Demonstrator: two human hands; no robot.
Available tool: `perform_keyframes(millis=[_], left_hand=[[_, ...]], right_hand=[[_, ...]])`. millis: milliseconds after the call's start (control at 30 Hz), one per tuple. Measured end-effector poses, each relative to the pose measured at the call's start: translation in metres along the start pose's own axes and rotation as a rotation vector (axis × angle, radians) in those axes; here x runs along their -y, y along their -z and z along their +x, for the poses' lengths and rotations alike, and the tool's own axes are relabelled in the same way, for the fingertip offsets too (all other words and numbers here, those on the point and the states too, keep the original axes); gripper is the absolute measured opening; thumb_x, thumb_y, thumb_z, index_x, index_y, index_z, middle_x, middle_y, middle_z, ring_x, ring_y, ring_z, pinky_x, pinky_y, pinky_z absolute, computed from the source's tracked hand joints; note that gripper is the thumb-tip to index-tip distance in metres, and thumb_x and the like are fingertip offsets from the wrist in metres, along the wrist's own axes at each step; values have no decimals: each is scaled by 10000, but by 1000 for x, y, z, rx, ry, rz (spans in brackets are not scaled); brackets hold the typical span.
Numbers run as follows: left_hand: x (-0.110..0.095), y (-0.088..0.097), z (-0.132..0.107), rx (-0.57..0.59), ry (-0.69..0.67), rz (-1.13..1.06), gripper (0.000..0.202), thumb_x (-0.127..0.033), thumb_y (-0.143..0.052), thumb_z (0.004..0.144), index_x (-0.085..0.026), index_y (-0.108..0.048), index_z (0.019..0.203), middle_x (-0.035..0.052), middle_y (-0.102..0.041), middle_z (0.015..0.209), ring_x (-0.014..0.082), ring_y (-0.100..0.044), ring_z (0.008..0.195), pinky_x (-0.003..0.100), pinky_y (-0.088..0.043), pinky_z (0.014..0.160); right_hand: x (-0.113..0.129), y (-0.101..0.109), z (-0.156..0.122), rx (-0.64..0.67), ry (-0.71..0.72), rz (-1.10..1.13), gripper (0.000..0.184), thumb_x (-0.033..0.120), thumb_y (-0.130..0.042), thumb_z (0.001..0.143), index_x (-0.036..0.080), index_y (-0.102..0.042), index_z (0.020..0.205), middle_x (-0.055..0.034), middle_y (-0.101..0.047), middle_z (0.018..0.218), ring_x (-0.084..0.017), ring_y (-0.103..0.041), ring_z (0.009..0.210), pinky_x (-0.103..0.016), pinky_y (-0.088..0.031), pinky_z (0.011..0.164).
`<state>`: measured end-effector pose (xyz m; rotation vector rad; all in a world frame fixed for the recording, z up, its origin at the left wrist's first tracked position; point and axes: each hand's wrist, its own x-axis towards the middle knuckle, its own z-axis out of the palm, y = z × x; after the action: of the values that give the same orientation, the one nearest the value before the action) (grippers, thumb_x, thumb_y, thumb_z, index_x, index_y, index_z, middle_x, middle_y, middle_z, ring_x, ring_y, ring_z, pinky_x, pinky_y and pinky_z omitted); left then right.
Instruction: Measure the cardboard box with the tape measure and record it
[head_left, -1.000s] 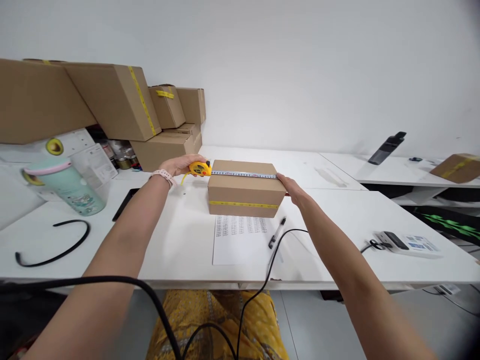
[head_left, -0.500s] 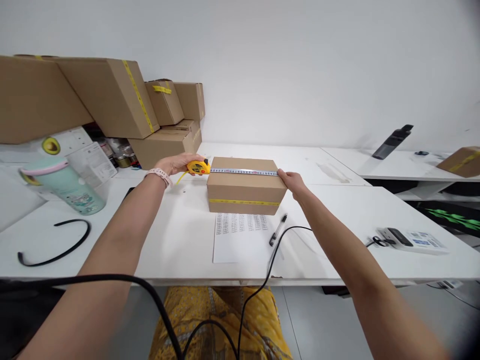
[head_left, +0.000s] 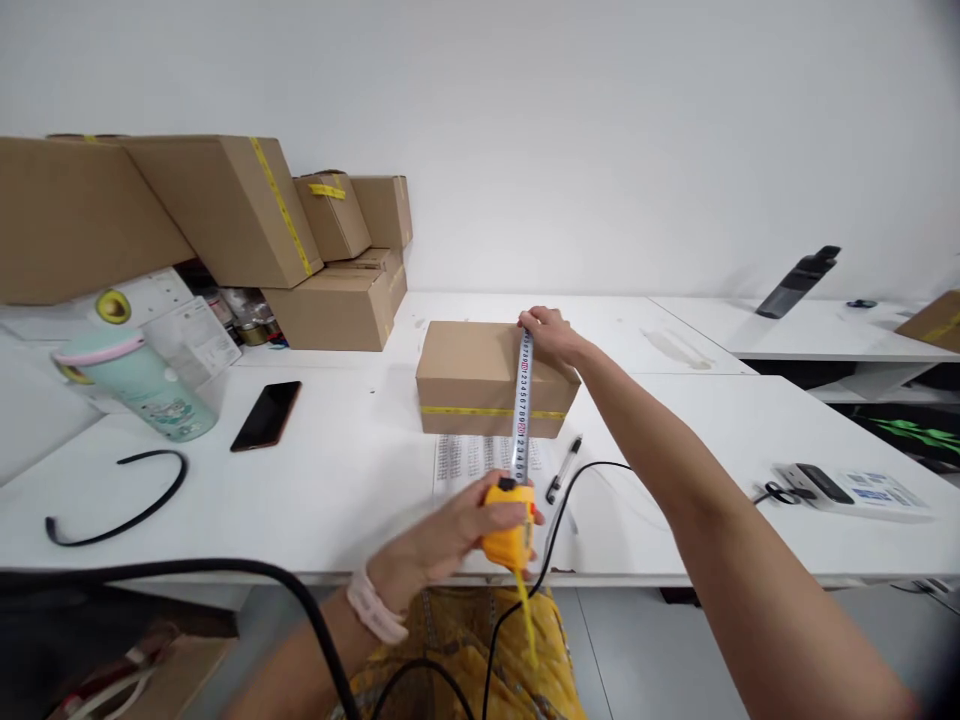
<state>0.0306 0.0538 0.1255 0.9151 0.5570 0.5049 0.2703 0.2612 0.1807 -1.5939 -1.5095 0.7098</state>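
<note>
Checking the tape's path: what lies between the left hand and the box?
In the head view, the extended tape blade runs from the left hand up over the box; beneath it lies a printed sheet on the table.

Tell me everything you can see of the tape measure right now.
The tape measure has a yellow case, gripped in the left hand near the table's front edge. Its white blade, printed with black and red numbers, runs out straight across the top of the cardboard box, front to back. The right hand pins the blade's end at the box's far edge.
</note>
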Motion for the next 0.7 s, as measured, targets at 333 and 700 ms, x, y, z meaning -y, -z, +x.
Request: perform_keyframes(millis=[333,700], left_hand=[[-22,-16,18,-134,-125,-98,519,-598,-804,732,-173,-629,975,100,-642,1057,179,-667,680,364,-610,593],[-3,-43,26,-167,-103,-195,472,-608,-802,729,-211,-622,912,50,-599,915,179,-660,714,314,-610,576]], right_hand=[[3,-18,16,43,-98,29,321,598,-590,874,277,-572,890,-76,-597,979,-269,-494,1012,-453,-455,912],[-27,-11,-48,167,-4,241,497,741,-439,908,342,-593,1160,-38,-667,1036,-230,-567,898,-372,-469,800]])
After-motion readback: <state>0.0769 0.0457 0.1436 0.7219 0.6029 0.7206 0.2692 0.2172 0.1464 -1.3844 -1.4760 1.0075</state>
